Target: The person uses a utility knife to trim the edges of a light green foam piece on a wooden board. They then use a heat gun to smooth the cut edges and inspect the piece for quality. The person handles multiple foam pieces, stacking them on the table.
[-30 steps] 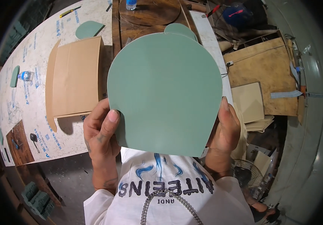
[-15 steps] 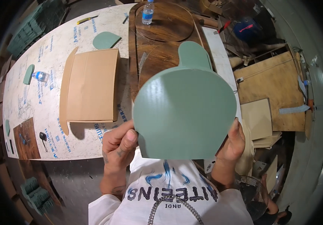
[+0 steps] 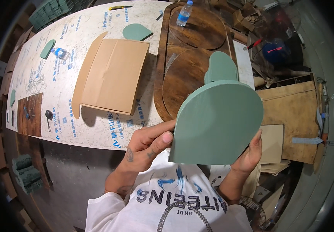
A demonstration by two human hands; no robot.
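Note:
Between my two hands is a flat green panel (image 3: 219, 125), rounded at its top with a straight lower edge. It is held up and tilted in front of my chest. My left hand (image 3: 147, 145) pinches its left edge, with the thumb on the near face. My right hand (image 3: 250, 154) grips the right edge, its fingers partly hidden by the panel. Behind the panel's top, a stack of smaller rounded green pieces (image 3: 221, 66) rests by the dark wooden tray. A brown cardboard box (image 3: 112, 73) lies on the white table to the left of my left hand.
The white table (image 3: 64, 112) holds single green pieces (image 3: 136, 31), a water bottle (image 3: 60, 53) and a yellow-handled tool (image 3: 119, 7). Another bottle (image 3: 184, 14) stands on the wooden tray (image 3: 160, 92). Wooden boards (image 3: 289, 120) lean at the right. Green stacks (image 3: 27, 174) sit at lower left.
My view has swung, so the table and box sit farther right. The green panel has moved right and turned, now showing its left edge thickness. Both hands keep hold of it.

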